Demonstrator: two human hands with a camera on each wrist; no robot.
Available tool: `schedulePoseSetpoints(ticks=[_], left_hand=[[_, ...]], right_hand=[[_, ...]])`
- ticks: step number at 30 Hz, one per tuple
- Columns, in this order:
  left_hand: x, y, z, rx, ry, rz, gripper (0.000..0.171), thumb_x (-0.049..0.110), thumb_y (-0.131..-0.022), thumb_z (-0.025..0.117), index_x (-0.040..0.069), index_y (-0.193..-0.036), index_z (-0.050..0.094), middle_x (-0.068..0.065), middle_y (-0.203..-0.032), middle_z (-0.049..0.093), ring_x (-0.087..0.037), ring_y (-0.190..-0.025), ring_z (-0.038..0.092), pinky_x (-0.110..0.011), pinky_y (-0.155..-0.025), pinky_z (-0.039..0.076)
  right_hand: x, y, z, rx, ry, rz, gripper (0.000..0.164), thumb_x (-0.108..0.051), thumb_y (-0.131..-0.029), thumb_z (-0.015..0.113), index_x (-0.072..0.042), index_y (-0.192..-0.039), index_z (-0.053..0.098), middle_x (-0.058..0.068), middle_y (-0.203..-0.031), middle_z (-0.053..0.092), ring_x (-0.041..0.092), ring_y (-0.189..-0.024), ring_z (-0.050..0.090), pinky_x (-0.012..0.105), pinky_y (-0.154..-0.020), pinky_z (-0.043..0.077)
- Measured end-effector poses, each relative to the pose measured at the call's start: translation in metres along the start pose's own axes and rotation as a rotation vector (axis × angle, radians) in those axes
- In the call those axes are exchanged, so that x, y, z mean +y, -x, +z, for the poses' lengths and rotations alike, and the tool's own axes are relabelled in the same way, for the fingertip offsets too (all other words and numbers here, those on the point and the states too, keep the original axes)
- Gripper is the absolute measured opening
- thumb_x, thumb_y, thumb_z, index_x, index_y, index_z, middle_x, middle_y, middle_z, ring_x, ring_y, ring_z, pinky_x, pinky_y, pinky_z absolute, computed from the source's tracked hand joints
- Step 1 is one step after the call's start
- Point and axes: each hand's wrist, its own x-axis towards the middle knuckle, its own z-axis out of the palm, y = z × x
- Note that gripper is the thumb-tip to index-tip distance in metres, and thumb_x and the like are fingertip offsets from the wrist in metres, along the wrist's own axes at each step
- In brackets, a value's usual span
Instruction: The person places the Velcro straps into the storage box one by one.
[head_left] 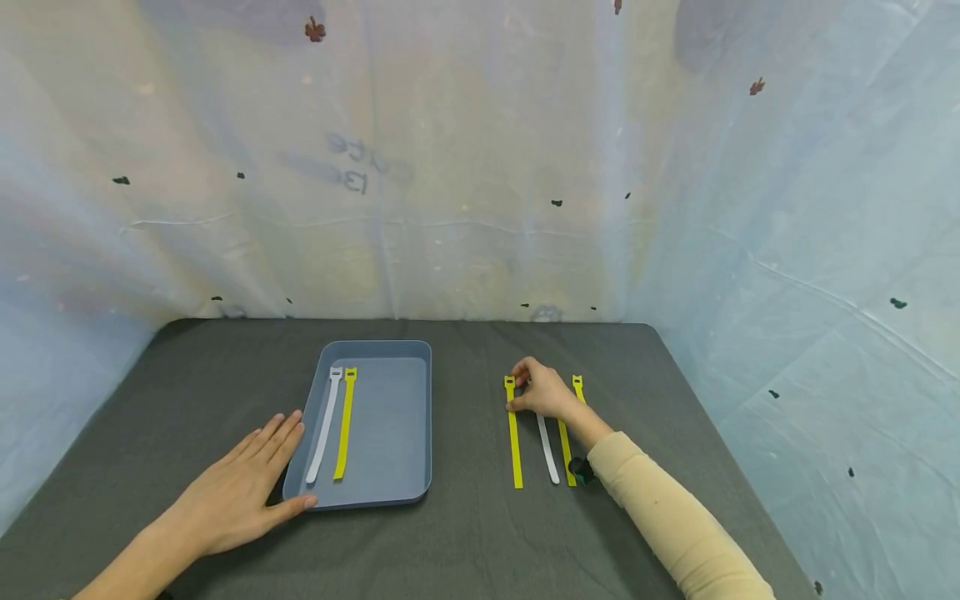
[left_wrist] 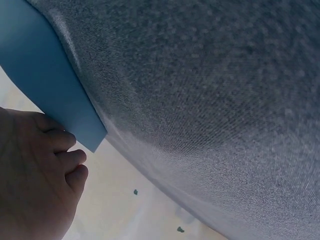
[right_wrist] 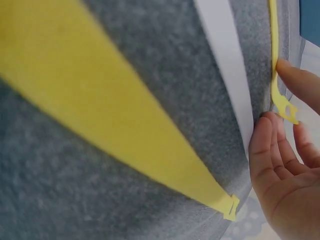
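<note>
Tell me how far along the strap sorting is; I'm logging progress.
Done: a white strap and a yellow strap lie in the tray. In hand: the right hand touches the leftmost yellow strap. Left: three straps on the table; the left hand rests by the tray.

You stand at a dark grey bench (head_left: pixel 465 533) with a felt-like, finely textured top and rounded far corners. Pale plastic sheeting (head_left: pixel 480 167) hangs behind it and wraps round on both sides, bluish at the edges and yellowish in the middle. The sheeting is creased and dotted with small dark specks (head_left: pixel 556 202); faint mirrored lettering (head_left: pixel 352 162) shows through it. The light you work in is soft and even, with no hard shadows.
</note>
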Motion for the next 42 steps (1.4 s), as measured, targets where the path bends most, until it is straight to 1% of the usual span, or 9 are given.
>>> schedulePoseSetpoints(ticks=[5, 12, 28, 30, 32, 35, 37, 39, 42], left_hand=[[0.0, 0.0, 0.0, -0.001, 0.0, 0.0, 0.103, 0.073, -0.095, 0.056, -0.003, -0.161, 0.031, -0.022, -0.168, 0.027, -0.042, -0.154, 0.028, -0.038, -0.131, 0.001], [0.0, -0.001, -0.001, 0.001, -0.003, 0.009, 0.103, 0.072, -0.095, 0.056, -0.003, -0.161, 0.031, -0.022, -0.168, 0.028, -0.042, -0.154, 0.029, -0.018, -0.118, -0.02], [0.001, -0.001, -0.001, 0.0, 0.001, 0.009, 0.103, 0.073, -0.095, 0.056, -0.004, -0.16, 0.032, -0.023, -0.168, 0.029, -0.043, -0.153, 0.029, -0.023, -0.123, -0.016], [0.001, -0.001, -0.001, 0.001, 0.002, 0.008, 0.103, 0.072, -0.095, 0.056, -0.004, -0.16, 0.032, -0.023, -0.168, 0.029, -0.043, -0.153, 0.029, -0.024, -0.124, -0.015], [0.001, -0.001, -0.001, 0.001, 0.002, 0.008, 0.103, 0.072, -0.095, 0.056, -0.004, -0.16, 0.032, -0.022, -0.168, 0.029, -0.043, -0.153, 0.029, -0.025, -0.124, -0.015], [0.001, 0.0, -0.001, 0.001, 0.002, 0.01, 0.103, 0.072, -0.095, 0.056, -0.004, -0.16, 0.032, -0.023, -0.168, 0.028, -0.043, -0.153, 0.029, -0.024, -0.123, -0.016], [0.001, 0.0, 0.0, 0.001, 0.0, 0.011, 0.103, 0.072, -0.095, 0.056, -0.004, -0.16, 0.032, -0.023, -0.168, 0.028, -0.043, -0.153, 0.029, -0.024, -0.124, -0.015], [0.001, 0.0, 0.0, 0.002, 0.0, 0.012, 0.102, 0.072, -0.096, 0.056, -0.004, -0.16, 0.032, -0.023, -0.168, 0.028, -0.043, -0.154, 0.029, -0.025, -0.124, -0.015], [0.001, 0.0, 0.0, 0.002, 0.0, 0.011, 0.102, 0.072, -0.096, 0.056, -0.003, -0.161, 0.032, -0.022, -0.168, 0.028, -0.042, -0.154, 0.028, -0.025, -0.124, -0.015]], right_hand=[[-0.001, 0.003, 0.002, 0.029, -0.034, -0.006, 0.056, -0.008, -0.079, 0.092, -0.005, -0.122, 0.056, 0.008, -0.108, 0.064, 0.018, -0.083, 0.062, 0.034, -0.072, 0.054], [0.001, 0.004, 0.007, 0.06, -0.062, -0.021, 0.062, -0.005, -0.079, 0.091, -0.003, -0.128, 0.054, 0.005, -0.098, 0.066, 0.016, -0.08, 0.064, 0.033, -0.07, 0.054], [-0.002, 0.014, 0.012, 0.114, -0.093, 0.0, 0.03, -0.008, -0.084, 0.088, -0.002, -0.106, 0.069, 0.003, -0.085, 0.069, 0.015, -0.071, 0.063, 0.031, -0.062, 0.053], [-0.002, 0.016, 0.012, 0.117, -0.101, -0.006, 0.026, -0.008, -0.086, 0.086, -0.003, -0.104, 0.069, 0.003, -0.085, 0.069, 0.015, -0.07, 0.062, 0.037, -0.066, 0.055], [-0.001, 0.017, 0.013, 0.121, -0.1, -0.019, 0.022, -0.009, -0.087, 0.084, -0.003, -0.103, 0.07, 0.002, -0.083, 0.069, 0.014, -0.069, 0.062, 0.049, -0.091, 0.057], [-0.001, 0.018, 0.015, 0.122, -0.1, -0.03, 0.017, -0.009, -0.09, 0.081, -0.005, -0.102, 0.071, 0.001, -0.082, 0.069, 0.013, -0.069, 0.062, 0.065, -0.12, 0.029], [-0.001, 0.018, 0.015, 0.127, -0.104, -0.036, 0.014, -0.008, -0.092, 0.08, -0.005, -0.102, 0.071, 0.001, -0.082, 0.07, 0.012, -0.07, 0.063, 0.067, -0.123, 0.018], [-0.002, 0.018, 0.015, 0.127, -0.126, -0.035, 0.012, -0.007, -0.092, 0.078, -0.004, -0.102, 0.072, 0.001, -0.082, 0.07, 0.012, -0.07, 0.065, 0.061, -0.115, 0.038], [-0.003, 0.019, 0.015, 0.135, -0.169, -0.035, 0.011, -0.004, -0.093, 0.076, -0.003, -0.103, 0.072, 0.004, -0.084, 0.072, 0.014, -0.07, 0.068, 0.047, -0.081, 0.06]])
